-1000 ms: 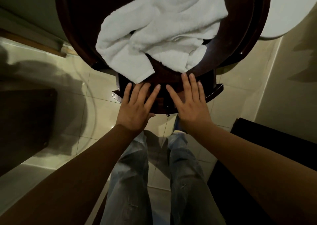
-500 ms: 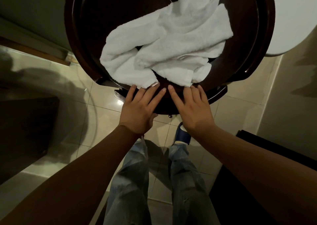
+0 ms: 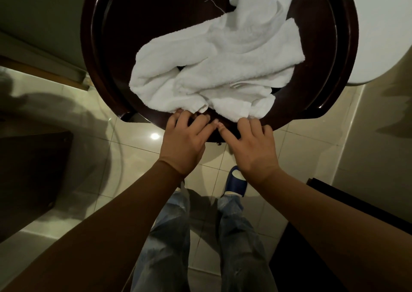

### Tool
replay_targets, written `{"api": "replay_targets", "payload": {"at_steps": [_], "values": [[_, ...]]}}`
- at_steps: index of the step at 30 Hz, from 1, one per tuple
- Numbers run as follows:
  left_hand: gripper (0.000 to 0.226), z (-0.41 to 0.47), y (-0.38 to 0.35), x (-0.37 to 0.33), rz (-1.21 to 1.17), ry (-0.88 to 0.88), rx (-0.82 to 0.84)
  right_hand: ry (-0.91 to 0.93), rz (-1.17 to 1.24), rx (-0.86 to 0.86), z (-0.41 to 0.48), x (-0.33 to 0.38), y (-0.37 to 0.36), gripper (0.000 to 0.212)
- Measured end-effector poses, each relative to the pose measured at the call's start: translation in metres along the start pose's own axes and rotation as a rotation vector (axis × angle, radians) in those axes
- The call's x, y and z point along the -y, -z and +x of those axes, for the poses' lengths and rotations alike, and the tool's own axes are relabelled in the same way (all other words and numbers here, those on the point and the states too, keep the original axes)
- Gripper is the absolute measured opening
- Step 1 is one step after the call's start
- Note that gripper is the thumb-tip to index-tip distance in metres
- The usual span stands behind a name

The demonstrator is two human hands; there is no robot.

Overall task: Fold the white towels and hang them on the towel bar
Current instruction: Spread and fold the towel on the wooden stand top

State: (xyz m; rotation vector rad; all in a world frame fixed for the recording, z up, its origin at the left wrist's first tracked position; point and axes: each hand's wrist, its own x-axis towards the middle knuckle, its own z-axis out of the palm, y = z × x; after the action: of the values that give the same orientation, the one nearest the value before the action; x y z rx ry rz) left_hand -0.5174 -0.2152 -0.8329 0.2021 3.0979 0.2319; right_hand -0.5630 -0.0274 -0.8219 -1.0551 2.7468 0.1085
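Note:
A crumpled white towel [image 3: 214, 68] lies in a heap on a dark round wooden table [image 3: 107, 46], stretching from the near rim to the far right. My left hand [image 3: 185, 140] is at the near rim, its fingers curled onto the towel's front hem. Beside it, my right hand [image 3: 252, 146] has its bent fingertips tucked at the towel's near right corner, while its index finger points left along the rim. No towel bar is in view.
A white rounded fixture [image 3: 383, 24] sits at the far right, past the table. The floor is glossy pale tile [image 3: 133, 158]. A dark cabinet [image 3: 29, 180] stands on the left and a dark mat [image 3: 334, 224] lies on the right. My jeans and a blue slipper [image 3: 236, 182] are below.
Both hands slid forward from below the table's rim up to the towel's near edge. Their flat, spread fingers have curled onto the cloth. The view shifted closer to the table.

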Motion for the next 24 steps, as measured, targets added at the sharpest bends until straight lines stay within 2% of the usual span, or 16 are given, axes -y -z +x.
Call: {"api": "replay_targets", "payload": {"at_steps": [6,11,13,15,17,19,21,23,24], "values": [[0.053,0.006,-0.001,-0.002,0.020,-0.011,0.003,0.005,0.035,-0.114,0.000,-0.006,-0.008,0.059],[0.057,0.006,-0.002,-0.004,0.024,0.010,0.075,-0.014,0.069,-0.142,0.002,-0.005,-0.006,0.062],[0.058,0.005,0.000,-0.007,-0.021,0.032,0.084,-0.063,0.114,-0.059,0.002,0.002,0.003,0.072],[0.056,0.007,0.006,-0.008,-0.096,0.048,0.084,-0.159,0.217,0.094,0.006,0.014,0.026,0.079],[0.048,0.016,0.020,-0.007,-0.216,0.042,0.025,-0.203,0.338,0.208,0.015,0.019,0.050,0.066],[0.034,0.031,0.038,-0.002,-0.340,0.070,-0.124,-0.220,0.398,0.109,0.026,0.017,0.070,0.049],[0.030,0.052,0.058,0.005,-0.375,0.139,-0.310,-0.299,0.448,-0.105,0.044,0.011,0.086,0.041],[0.040,0.078,0.076,0.013,-0.359,0.219,-0.401,-0.368,0.459,-0.203,0.066,0.001,0.095,0.051],[0.049,0.090,0.082,0.017,-0.350,0.272,-0.374,-0.387,0.438,-0.221,0.076,-0.005,0.096,0.061]]}}
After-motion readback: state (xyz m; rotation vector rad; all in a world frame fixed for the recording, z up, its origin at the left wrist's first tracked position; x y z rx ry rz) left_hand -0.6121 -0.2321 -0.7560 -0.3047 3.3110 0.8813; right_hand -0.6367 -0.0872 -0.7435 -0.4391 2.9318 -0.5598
